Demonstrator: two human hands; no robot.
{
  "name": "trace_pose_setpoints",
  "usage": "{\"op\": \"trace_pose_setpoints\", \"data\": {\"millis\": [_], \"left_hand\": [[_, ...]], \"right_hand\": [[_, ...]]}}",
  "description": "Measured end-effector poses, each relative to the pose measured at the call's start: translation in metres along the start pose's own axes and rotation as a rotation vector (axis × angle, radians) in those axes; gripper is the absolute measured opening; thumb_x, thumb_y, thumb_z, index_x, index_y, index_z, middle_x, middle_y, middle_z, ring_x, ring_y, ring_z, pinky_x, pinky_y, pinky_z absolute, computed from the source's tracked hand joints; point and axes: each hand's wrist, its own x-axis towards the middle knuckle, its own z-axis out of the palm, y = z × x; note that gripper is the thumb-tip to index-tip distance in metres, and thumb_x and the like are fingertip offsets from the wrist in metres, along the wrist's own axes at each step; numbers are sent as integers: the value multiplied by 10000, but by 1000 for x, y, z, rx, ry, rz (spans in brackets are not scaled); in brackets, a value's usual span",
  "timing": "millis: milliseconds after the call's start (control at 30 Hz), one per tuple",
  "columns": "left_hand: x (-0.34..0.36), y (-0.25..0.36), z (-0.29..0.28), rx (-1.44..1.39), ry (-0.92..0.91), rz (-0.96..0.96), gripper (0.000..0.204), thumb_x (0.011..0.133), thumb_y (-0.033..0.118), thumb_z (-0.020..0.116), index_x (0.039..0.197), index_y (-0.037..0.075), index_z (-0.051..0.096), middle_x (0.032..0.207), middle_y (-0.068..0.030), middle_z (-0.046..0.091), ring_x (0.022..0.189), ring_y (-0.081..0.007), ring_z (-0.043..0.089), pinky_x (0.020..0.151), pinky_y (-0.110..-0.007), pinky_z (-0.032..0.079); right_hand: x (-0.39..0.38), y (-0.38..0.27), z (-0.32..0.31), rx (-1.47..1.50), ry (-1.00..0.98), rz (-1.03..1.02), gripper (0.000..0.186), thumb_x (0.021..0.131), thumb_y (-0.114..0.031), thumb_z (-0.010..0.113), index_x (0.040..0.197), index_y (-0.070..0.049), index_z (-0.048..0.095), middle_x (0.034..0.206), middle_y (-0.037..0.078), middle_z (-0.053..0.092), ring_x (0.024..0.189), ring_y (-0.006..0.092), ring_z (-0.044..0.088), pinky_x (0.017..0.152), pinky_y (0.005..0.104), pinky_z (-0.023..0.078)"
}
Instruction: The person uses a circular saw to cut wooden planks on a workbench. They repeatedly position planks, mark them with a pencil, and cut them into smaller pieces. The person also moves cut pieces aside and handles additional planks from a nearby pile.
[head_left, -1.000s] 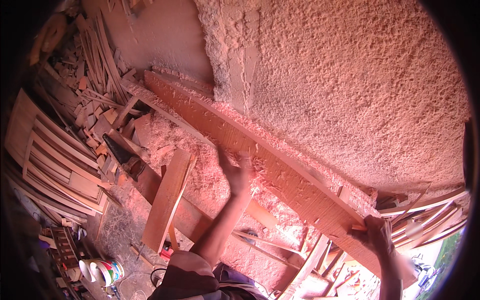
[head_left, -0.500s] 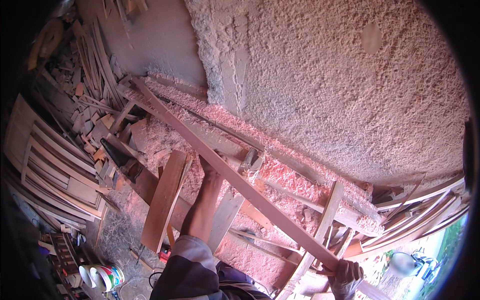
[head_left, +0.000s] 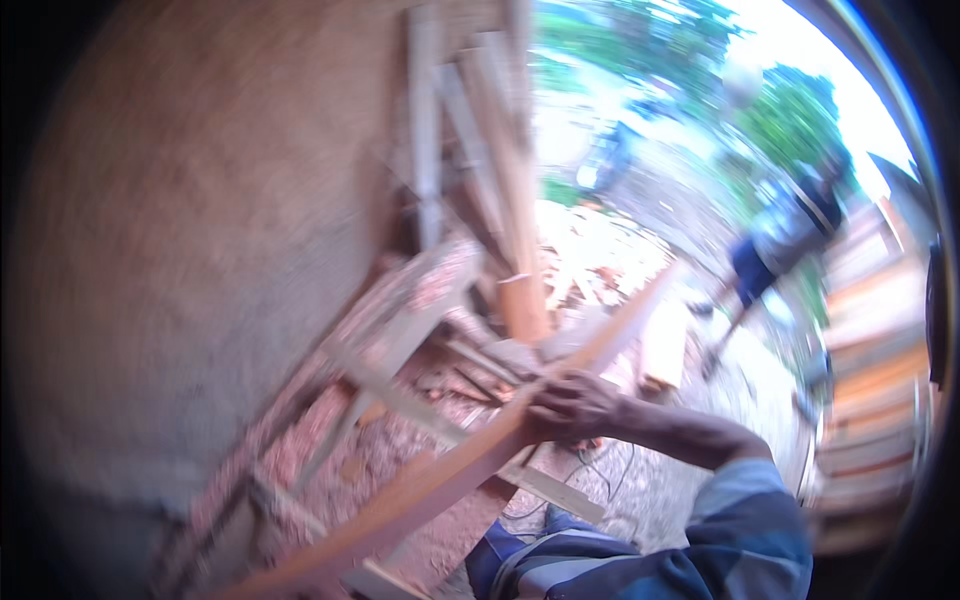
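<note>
A long wooden plank (head_left: pixel 480 455) runs slantwise from the lower left up to the right, above a workbench (head_left: pixel 440 545) strewn with pink shavings. My right hand (head_left: pixel 575 405) has its fingers closed over the plank around its middle, with the forearm reaching in from the right. Cross-pieces of timber (head_left: pixel 405 400) lie under the plank on the bench. Out of the picture is my left hand, along with the plank's lower-left end. Motion blur softens the whole view.
Upright boards (head_left: pixel 425 130) lean by the rough wall (head_left: pixel 200 250). Beyond the bench lies a pale heap of wood scraps (head_left: pixel 610 255). Another person (head_left: pixel 790 235) stands outside at the right, near stacked timber (head_left: pixel 870 400). A cable (head_left: pixel 610 480) loops on the ground.
The view has swung right toward the outdoors. My left hand, earlier at the plank's middle, has left the picture. My right hand remains on the plank.
</note>
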Motion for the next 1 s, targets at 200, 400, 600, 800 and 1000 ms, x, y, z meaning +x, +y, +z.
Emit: {"op": "trace_pose_setpoints", "data": {"millis": [200, 400, 600, 800, 1000], "left_hand": [[-73, -25, 58, 55, -135, -9, 474, 1019, 542, 414, 1039, 106, 599, 775, -37, 593, 681, -225, 581, 707, -427, 474], [-137, -22, 65, 17, -232, -10, 449, 1031, 503, 414, 1086, 95, 593, 807, -41, 596, 725, -222, 584, 742, -429, 470], [-193, -14, 46, -45, -261, 24, 428, 1043, 464, 415, 1133, 83, 586, 838, -45, 599, 768, -219, 586, 778, -431, 465], [-245, 3, 10, -121, -295, 81, 410, 1055, 426, 416, 1180, 71, 580, 870, -50, 601, 812, -216, 588, 813, -432, 461], [-294, 53, -43, -337, -386, 162, 397, 1066, 387, 417, 1228, 59, 574, 901, -54, 604, 856, -213, 590, 849, -434, 457]], "right_hand": [[-33, 9, -34, 16, 184, 33, 413, 782, -324, 743, 1118, -121, 616, 1040, 33, 616, 869, 187, 588, 597, 345, 453], [-107, -9, -66, -134, 123, 64, 439, 792, -292, 693, 1207, -165, 631, 1061, 6, 577, 801, 151, 528, 578, 280, 440], [-169, -58, -80, -289, 34, 289, 539, 805, -291, 653, 1342, -260, 610, 958, -21, 472, 819, 133, 532, 566, 260, 451], [-216, -95, -76, -217, 97, 382, 592, 791, -290, 664, 1381, -278, 613, 968, -27, 500, 888, 134, 561, 642, 288, 451], [-253, -128, -72, -111, 134, 448, 583, 824, -256, 668, 1404, -273, 603, 1139, 4, 583, 1039, 207, 600, 785, 397, 482]]}}
